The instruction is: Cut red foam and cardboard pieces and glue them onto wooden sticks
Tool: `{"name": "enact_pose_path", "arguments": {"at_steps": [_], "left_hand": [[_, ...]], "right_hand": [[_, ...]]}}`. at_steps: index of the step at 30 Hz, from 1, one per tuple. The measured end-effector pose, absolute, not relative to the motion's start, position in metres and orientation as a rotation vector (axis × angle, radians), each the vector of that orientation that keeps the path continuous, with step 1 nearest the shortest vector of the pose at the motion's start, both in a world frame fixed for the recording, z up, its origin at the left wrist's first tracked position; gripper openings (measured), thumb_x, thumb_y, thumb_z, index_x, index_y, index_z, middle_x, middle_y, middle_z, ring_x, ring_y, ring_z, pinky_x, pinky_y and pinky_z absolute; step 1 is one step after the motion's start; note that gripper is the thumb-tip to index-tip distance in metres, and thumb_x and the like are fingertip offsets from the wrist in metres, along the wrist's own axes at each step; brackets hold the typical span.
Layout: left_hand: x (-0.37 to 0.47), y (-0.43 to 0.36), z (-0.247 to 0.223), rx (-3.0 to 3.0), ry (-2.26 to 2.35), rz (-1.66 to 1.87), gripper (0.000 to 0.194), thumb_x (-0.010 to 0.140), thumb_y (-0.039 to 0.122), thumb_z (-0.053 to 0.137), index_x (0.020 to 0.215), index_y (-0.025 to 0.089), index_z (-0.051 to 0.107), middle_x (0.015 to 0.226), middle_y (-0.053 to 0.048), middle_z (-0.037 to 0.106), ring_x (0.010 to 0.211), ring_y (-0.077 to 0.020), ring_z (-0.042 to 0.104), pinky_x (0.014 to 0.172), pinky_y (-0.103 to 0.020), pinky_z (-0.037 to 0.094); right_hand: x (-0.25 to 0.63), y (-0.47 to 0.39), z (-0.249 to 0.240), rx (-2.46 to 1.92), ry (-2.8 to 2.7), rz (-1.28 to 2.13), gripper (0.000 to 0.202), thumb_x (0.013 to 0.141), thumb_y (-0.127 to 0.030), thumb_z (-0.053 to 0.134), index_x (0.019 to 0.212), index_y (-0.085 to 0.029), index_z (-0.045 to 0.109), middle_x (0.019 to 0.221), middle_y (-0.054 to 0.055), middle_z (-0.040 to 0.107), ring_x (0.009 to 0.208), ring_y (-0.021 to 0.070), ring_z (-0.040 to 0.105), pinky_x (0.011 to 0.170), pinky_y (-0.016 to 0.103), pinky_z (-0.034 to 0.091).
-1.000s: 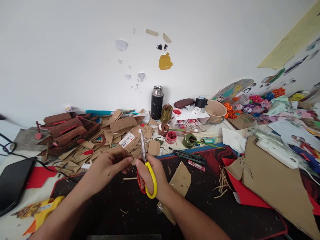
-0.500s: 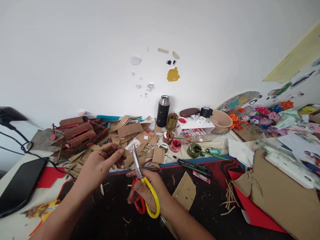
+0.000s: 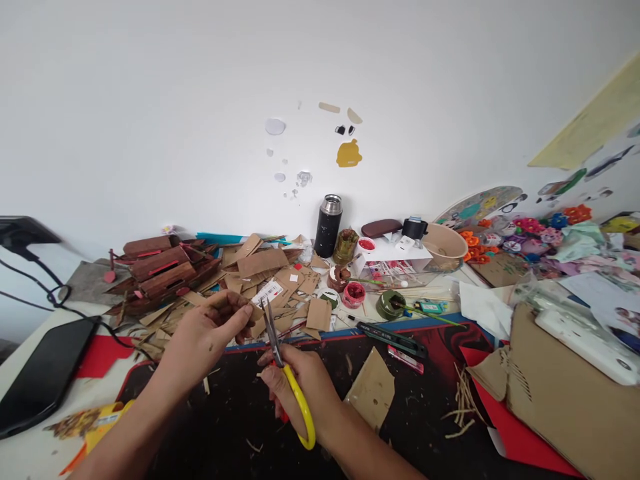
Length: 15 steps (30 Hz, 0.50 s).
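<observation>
My left hand (image 3: 207, 333) pinches a small brown cardboard piece (image 3: 257, 313) between thumb and fingers. Around the handles of a pair of scissors (image 3: 299, 403), one yellow and one red, my right hand (image 3: 313, 383) is closed. The blades point up and away from me, their tips slightly apart and close to the piece; whether they touch it I cannot tell. Most of the red handle is hidden by my fingers. Cardboard scraps (image 3: 263, 263) lie in a heap just beyond both hands, with a brown model boat (image 3: 165, 270) at their left.
Open paint pots, red (image 3: 354, 295) and green (image 3: 390, 305), stand behind the black mat (image 3: 220, 427). A black flask (image 3: 329, 227) is near the wall. On the right are a utility knife (image 3: 393, 339) and a large cardboard sheet (image 3: 570, 393); a black phone (image 3: 45, 370) lies left.
The scissors have turned in my right hand, so the red handle is now mostly hidden, and their tips have parted a little. My left hand still pinches the cardboard piece.
</observation>
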<state>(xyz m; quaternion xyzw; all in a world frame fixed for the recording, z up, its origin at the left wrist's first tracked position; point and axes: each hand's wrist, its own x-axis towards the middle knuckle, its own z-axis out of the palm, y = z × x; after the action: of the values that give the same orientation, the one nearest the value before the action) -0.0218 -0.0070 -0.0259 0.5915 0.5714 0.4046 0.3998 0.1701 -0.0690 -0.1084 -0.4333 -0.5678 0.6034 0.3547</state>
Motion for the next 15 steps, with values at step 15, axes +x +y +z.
{"name": "enact_pose_path", "arguments": {"at_steps": [15], "left_hand": [[-0.021,-0.008,-0.038,1.543,1.400,0.933,0.037,0.085,0.057,0.076,0.077,0.022,0.068,0.065,0.000,0.070,0.060,-0.0196,0.064,0.059,-0.029,0.051]], "right_hand": [[0.171,-0.068,-0.098,-1.206,-1.606,1.352,0.039,0.102,-0.061,0.064,0.104,-0.023,0.074,0.069,0.001,0.064,0.067,0.0203,0.069,0.059,0.025,0.049]]}}
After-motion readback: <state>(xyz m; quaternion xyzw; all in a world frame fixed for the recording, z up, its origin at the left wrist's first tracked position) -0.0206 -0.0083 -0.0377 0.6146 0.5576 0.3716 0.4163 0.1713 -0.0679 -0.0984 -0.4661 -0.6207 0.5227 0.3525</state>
